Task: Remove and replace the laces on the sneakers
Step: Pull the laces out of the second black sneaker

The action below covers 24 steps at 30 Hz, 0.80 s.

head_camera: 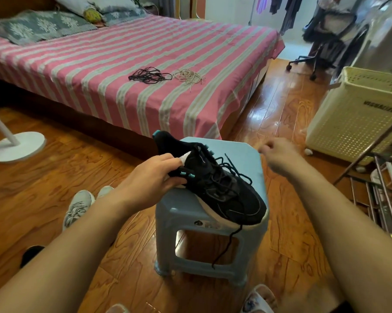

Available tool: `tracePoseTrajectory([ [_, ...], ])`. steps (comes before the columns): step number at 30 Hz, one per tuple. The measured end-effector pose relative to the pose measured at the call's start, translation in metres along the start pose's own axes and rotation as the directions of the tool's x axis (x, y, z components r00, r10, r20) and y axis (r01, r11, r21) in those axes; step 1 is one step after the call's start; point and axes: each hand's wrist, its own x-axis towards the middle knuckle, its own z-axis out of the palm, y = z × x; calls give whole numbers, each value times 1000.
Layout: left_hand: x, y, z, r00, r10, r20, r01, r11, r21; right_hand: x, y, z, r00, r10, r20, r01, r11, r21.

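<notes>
A black sneaker (224,190) with a white sole and teal trim lies on a light blue plastic stool (242,152), toe toward me. Its black lace is loosened, and one end hangs down past the stool's front. My left hand (154,175) grips the sneaker at its collar near the heel. My right hand (278,154) hovers blurred over the stool's right side, fingers loosely curled, holding nothing that I can see. A bundle of black laces (148,75) and a bundle of beige laces (188,76) lie on the bed.
The bed with a pink striped sheet (113,71) stands behind the stool. A pair of grey sneakers (77,206) lies on the wood floor at left. A cream laundry basket (357,114) and a metal rack (380,186) stand at right; a white fan base (16,146) at left.
</notes>
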Motion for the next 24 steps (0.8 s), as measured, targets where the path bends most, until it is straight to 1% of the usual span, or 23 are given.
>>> tracePoseTrajectory([
  [1,0,0,0,1000,3,5,-3,1000,-3,-5,-12,3,986,-160,43,150,974,169],
  [2,1,0,0,1000,4,10,-4,1000,-6,-16,-26,7,955,-276,112,232,925,301],
  [3,1,0,0,1000,3,12,-3,1000,-8,-25,-38,13,909,-371,190,284,885,369],
  [4,1,0,-1,1000,0,14,0,1000,-12,-29,-43,21,865,-447,227,350,863,365],
  [5,1,-1,-1,1000,-3,17,3,1000,-16,-27,-44,26,841,-491,225,416,855,310],
  [6,1,-1,-2,1000,-5,21,5,1000,-23,-22,-40,27,852,-485,197,438,866,241],
  [7,1,-2,-2,1000,-7,25,8,999,-35,-13,-31,24,888,-434,153,403,894,198],
  [8,0,-2,-3,1000,-11,29,12,999,-47,-4,-20,17,952,-289,101,265,943,204],
  [9,0,-2,-3,999,-16,31,18,998,-54,4,-7,8,994,-93,50,79,969,232],
  [10,-1,-1,-3,999,-21,29,22,998,-56,9,9,-1,993,119,2,-116,968,223],
  [11,-1,-1,-3,999,-23,26,25,998,-52,12,24,-6,962,268,-49,-259,956,139],
  [12,-1,0,-3,999,-24,23,25,999,-44,12,32,-7,948,311,-69,-310,950,27],
  [13,0,1,-2,999,-22,23,23,999,-37,11,32,-1,969,241,-59,-244,968,-50],
  [14,0,2,-2,1000,-21,24,22,999,-37,8,26,6,997,70,-19,-71,996,-59],
  [15,1,1,-2,999,-20,27,21,999,-40,0,12,14,991,-120,52,118,993,25],
  [16,1,1,-3,999,-18,30,20,999,-41,-8,-3,20,951,-283,128,264,953,150],
  [17,1,0,-3,999,-18,34,19,999,-42,-17,-19,24,895,-414,167,369,897,244],
  [18,1,0,-3,999,-16,36,17,999,-44,-24,-31,28,844,-508,176,452,848,278],
  [20,1,0,-3,999,-12,38,14,998,-54,-25,-40,34,797,-593,117,567,800,195],
  [21,0,-1,-3,999,-13,40,16,998,-57,-18,-37,34,796,-598,95,582,799,152],
  [22,0,-2,-3,999,-14,43,17,998,-57,-13,-31,32,814,-575,81,566,817,107],
  [23,-1,-2,-3,999,-15,46,17,998,-56,-5,-22,29,874,-484,45,480,874,70],
  [24,-1,-3,-4,999,-16,48,18,998,-55,7,-6,23,953,-300,-49,303,950,68],
])
